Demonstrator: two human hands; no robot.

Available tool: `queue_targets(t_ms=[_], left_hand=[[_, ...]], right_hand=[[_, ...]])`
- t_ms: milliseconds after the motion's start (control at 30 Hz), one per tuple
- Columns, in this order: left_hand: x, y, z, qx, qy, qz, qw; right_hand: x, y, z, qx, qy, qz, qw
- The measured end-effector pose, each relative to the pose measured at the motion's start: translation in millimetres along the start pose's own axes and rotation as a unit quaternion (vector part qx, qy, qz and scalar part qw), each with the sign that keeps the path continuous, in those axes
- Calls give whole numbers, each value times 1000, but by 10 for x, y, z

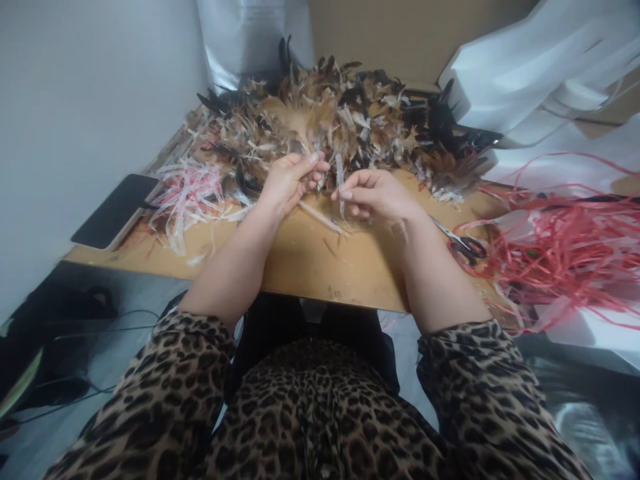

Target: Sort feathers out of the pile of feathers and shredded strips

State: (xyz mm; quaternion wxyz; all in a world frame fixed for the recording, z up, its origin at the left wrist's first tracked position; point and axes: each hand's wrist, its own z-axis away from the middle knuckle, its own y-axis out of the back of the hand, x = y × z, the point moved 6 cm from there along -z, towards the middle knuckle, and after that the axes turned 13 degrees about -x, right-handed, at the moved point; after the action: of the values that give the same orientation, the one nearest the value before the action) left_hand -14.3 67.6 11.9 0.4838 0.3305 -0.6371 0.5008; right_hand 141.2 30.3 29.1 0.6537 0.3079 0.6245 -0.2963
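My left hand pinches a tuft of tan feathers by its lower end, between thumb and fingers. Close beside it, my right hand is closed on a thin whitish strip that stands upright between thumb and forefinger. Whether the strip is a feather or a plastic ribbon I cannot tell. Behind both hands spreads a wide heap of brown, black and white feathers. A loose pale strip lies on the wooden table below my hands.
On the left lie a dark phone-like slab and a pile of pink and white plastic strips. Scissors rest right of my right forearm, near a tangle of red ribbon. White foam pieces stand at the back right.
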Motion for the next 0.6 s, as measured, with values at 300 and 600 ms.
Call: queue_targets(t_ms=[300,600], left_hand=[[34,-70,24,-30,7,13,999],[78,-169,107,-88,0,-3,996]], right_hand=[[187,151,2,58,7,-207,977],[209,231,25,144,3,-17,989]])
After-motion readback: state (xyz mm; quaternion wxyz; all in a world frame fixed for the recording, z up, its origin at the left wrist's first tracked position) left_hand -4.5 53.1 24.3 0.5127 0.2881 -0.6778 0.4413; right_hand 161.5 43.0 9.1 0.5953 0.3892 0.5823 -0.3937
